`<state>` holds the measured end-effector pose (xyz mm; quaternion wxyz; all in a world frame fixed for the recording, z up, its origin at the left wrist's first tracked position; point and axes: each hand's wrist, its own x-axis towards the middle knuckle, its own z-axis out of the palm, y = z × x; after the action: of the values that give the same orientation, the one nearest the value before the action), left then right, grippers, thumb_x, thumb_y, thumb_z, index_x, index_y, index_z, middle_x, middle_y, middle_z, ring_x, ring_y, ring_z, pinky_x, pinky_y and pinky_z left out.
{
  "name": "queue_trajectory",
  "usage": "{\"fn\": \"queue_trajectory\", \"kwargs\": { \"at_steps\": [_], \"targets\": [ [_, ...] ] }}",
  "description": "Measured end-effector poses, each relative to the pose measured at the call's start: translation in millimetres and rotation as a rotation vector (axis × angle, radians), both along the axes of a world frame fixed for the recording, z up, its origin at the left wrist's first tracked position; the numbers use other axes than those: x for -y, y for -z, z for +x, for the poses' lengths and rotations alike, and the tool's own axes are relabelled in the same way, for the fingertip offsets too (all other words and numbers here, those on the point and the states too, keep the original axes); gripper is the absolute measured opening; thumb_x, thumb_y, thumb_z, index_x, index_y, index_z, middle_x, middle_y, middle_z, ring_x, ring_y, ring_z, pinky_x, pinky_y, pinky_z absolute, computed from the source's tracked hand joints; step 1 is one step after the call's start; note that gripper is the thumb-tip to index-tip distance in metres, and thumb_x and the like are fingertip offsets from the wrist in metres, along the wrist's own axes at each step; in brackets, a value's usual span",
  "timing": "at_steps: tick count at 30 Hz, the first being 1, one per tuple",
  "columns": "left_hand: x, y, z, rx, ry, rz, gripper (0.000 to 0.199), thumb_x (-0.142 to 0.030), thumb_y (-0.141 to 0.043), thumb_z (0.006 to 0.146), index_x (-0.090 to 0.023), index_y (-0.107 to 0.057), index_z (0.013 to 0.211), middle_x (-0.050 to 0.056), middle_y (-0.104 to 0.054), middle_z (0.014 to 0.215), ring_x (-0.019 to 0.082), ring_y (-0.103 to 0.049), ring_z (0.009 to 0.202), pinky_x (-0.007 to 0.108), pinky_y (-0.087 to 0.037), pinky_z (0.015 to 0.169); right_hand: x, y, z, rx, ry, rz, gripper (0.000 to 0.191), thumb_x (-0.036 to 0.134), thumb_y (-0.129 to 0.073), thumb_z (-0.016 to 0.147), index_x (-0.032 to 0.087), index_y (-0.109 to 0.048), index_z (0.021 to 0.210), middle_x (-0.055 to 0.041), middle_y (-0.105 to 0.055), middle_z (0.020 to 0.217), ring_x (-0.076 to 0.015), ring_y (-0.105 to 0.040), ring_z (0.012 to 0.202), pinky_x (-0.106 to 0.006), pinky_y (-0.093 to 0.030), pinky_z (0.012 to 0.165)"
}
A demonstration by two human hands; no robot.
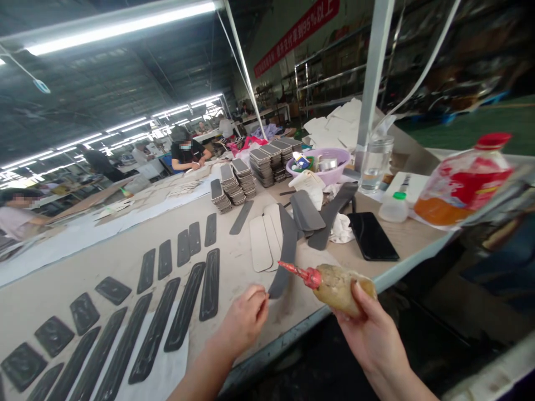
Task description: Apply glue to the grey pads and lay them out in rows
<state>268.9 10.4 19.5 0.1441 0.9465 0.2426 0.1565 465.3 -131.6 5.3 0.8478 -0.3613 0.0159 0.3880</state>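
My right hand (368,328) is wrapped round a yellowish glue bottle (340,284) with a red nozzle pointing left. Between the fingertips of my left hand (244,317), the near end of a long dark grey strip (286,250) is pinched. That strip curves away over the table, beside several pale rounded pieces (263,245). To the left lie rows of dark pieces, short ones (83,313) behind and long ones (184,306) in front, with shiny lines of wet-looking glue on them. More loose grey pieces (307,211) overlap beyond the strip.
Stacks of grey-topped pieces (234,184) stand farther back, near a purple basin (334,172). On the right are a black phone (373,236), a glass jar (376,167), a small green-capped bottle (394,207) and a big red-capped jug (463,184). A metal post (371,83) rises there; co-workers sit beyond.
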Motion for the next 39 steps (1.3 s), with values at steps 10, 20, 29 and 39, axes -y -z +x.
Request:
{"fn": "queue_trajectory", "kwargs": {
  "at_steps": [10, 20, 29, 39],
  "targets": [
    [37.4, 15.6, -136.6, -0.29, -0.163, 0.132, 0.023, -0.017, -0.041, 0.092, -0.02, -0.062, 0.101, 0.006, -0.062, 0.093, 0.016, -0.06, 0.083, 0.027, -0.051, 0.075, 8.8, 7.3, -36.2, 0.667, -0.156, -0.201, 0.041, 0.036, -0.078, 0.065, 0.027, -0.058, 0.1, 0.0025, -0.056, 0.085, -0.0127, -0.051, 0.072, -0.023, -0.046, 0.064],
    [49.4, 36.0, -138.1, -0.279, -0.339, 0.128, 0.021, -0.021, -0.041, 0.091, -0.02, -0.063, 0.094, 0.005, -0.061, 0.088, 0.017, -0.057, 0.082, 0.028, -0.049, 0.075, 6.7, 8.2, -64.0, 1.632, -0.174, -0.114, 0.028, 0.03, -0.068, 0.076, 0.025, -0.057, 0.101, -0.0054, -0.058, 0.095, -0.0234, -0.056, 0.087, -0.038, -0.044, 0.077],
    [47.7, 34.6, -132.1, -0.318, -0.364, 0.131, 0.023, -0.023, -0.042, 0.091, -0.019, -0.063, 0.083, 0.005, -0.06, 0.084, 0.018, -0.056, 0.078, 0.03, -0.047, 0.071, 1.5, 4.9, -84.9, 1.809, -0.189, -0.024, 0.027, 0.025, -0.066, 0.077, 0.025, -0.055, 0.103, -0.0064, -0.057, 0.093, -0.0226, -0.058, 0.085, -0.037, -0.049, 0.074],
    [47.7, 31.8, -132.5, -0.296, -0.36, 0.111, 0.022, -0.021, -0.043, 0.091, -0.019, -0.064, 0.088, 0.005, -0.061, 0.085, 0.018, -0.056, 0.079, 0.029, -0.048, 0.072, -8.0, 3.3, -96.1, 1.854, -0.223, 0.028, 0.025, 0.016, -0.062, 0.078, 0.023, -0.054, 0.101, -0.0062, -0.057, 0.091, -0.0198, -0.058, 0.083, -0.033, -0.051, 0.072]
  ]
}}
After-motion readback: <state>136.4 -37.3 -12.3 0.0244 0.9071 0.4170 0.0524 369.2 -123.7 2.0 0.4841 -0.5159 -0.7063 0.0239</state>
